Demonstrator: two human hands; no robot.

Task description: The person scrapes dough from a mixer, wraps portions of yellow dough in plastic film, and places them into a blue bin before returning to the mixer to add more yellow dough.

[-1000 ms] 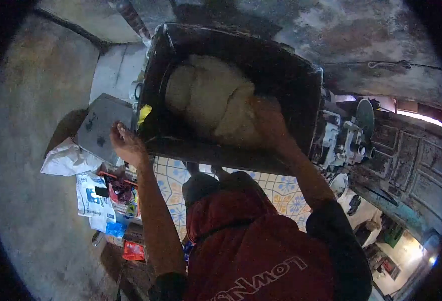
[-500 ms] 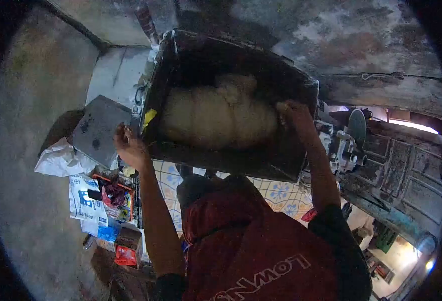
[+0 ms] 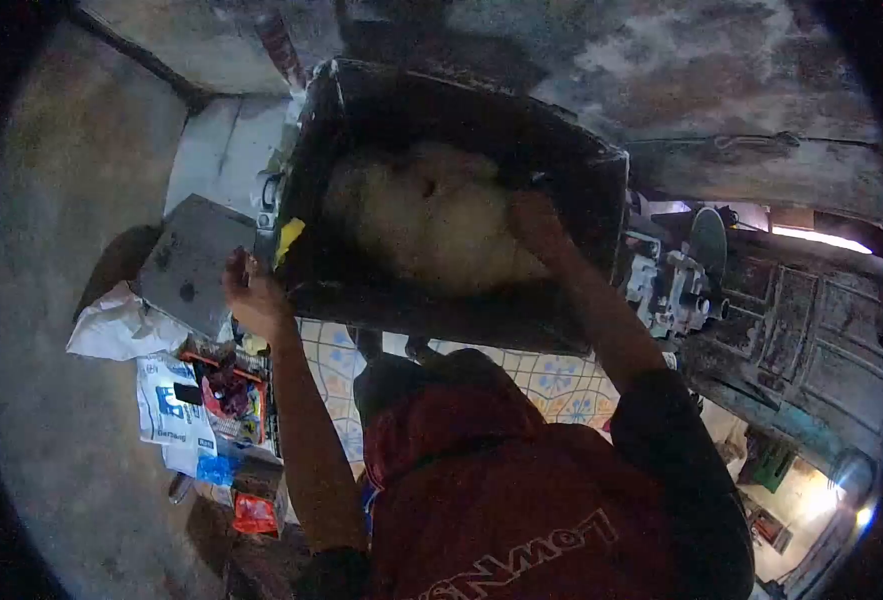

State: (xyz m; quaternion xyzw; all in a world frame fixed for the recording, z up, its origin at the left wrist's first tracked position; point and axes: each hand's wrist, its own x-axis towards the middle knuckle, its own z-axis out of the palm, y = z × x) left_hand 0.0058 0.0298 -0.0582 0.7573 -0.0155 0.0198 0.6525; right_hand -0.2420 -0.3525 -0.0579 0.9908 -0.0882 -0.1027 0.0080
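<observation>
A pale, lumpy mass that looks like dough [image 3: 411, 220] lies in a dark, deep trough [image 3: 441, 325] in front of me. My right hand [image 3: 539, 225] reaches into the trough and overlaps the right part of the dough. Its fingers are dim and blurred, so I cannot tell how they are closed. Outside the left wall, my left hand [image 3: 253, 298] is raised near the rim with its palm up. Its fingers are loosely bent and apart, with nothing in them. Close to that hand, a yellow scrap [image 3: 288, 240] sits on the trough's left rim.
Metal machine parts [image 3: 673, 285] jut out at the trough's right side. To the left are a grey board [image 3: 196, 265], a white bag [image 3: 126, 322] and a printed sack [image 3: 173, 405]. Patterned tiles [image 3: 556, 385] show below, and a wooden door [image 3: 791, 320] stands at right.
My right hand has moved left from the dough's right end, over the dough. The dough's shape has shifted, with its top now more rounded. My left hand has barely moved.
</observation>
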